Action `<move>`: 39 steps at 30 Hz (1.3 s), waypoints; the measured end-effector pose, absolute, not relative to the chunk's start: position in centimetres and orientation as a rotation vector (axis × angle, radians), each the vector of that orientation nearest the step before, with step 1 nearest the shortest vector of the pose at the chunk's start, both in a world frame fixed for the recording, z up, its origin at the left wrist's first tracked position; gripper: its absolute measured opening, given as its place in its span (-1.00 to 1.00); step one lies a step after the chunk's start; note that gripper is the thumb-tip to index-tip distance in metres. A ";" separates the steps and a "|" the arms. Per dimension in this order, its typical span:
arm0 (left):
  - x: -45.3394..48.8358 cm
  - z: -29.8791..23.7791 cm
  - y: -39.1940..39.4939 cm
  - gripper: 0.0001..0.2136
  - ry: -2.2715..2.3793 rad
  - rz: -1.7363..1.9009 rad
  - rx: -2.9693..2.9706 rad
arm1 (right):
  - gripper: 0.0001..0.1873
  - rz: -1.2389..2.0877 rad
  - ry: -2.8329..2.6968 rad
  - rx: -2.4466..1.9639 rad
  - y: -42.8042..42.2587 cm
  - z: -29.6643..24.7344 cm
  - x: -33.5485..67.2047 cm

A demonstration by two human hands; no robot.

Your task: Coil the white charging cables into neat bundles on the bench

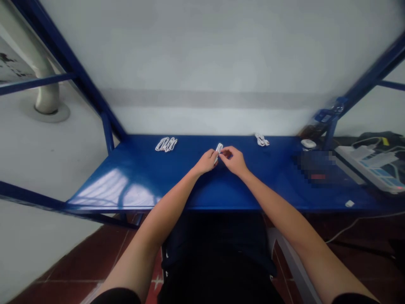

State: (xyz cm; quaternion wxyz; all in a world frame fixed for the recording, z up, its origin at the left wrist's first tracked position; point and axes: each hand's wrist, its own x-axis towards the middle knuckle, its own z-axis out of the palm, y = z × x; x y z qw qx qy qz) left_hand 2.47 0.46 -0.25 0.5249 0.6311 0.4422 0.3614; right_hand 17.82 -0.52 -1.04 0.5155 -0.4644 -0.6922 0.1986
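Observation:
Over the middle of the blue table, my left hand (pixel 207 161) is closed around a small folded white cable (pixel 219 147), its upper loop sticking out past the fingers. My right hand (pixel 233 160) meets it from the other side, thumb and forefinger pinched together at the cable's edge. Exactly what those fingertips grip is too small to make out fully. Several coiled white cables (pixel 166 144) lie side by side at the back left of the table. Another white cable bundle (pixel 262 139) rests at the back right.
The blue table (pixel 190 185) stands against a pale wall, with blue frame posts on both sides. At right are a white scale-like device (pixel 373 169), a plastic bottle (pixel 338 105), a round white object (pixel 308 144) and a blurred-out dark item. A small white piece (pixel 349 203) lies near the front edge.

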 end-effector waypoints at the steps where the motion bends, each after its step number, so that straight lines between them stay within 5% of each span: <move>1: 2.5 -0.2 0.4 -0.75 1.059 0.845 1.492 | -0.88 0.402 -1.750 -1.098 -0.6 -1.0 17.9; 10: 2.0 0.5 0.2 -0.73 1.029 0.673 1.463 | -0.86 0.139 -2.043 -1.144 -0.7 -0.8 18.9; 19: 1.5 -0.6 0.8 -0.76 1.225 0.668 2.084 | -0.84 -0.064 -1.820 -1.280 0.1 0.2 20.4; 30: -6.4 0.9 3.2 -0.65 2.223 0.278 2.301 | -0.77 -0.379 -1.603 -2.135 -1.1 1.3 36.3; 39: -10.3 0.0 4.6 -0.61 2.401 0.398 2.452 | -0.75 -0.028 -1.665 -2.330 0.3 0.5 35.0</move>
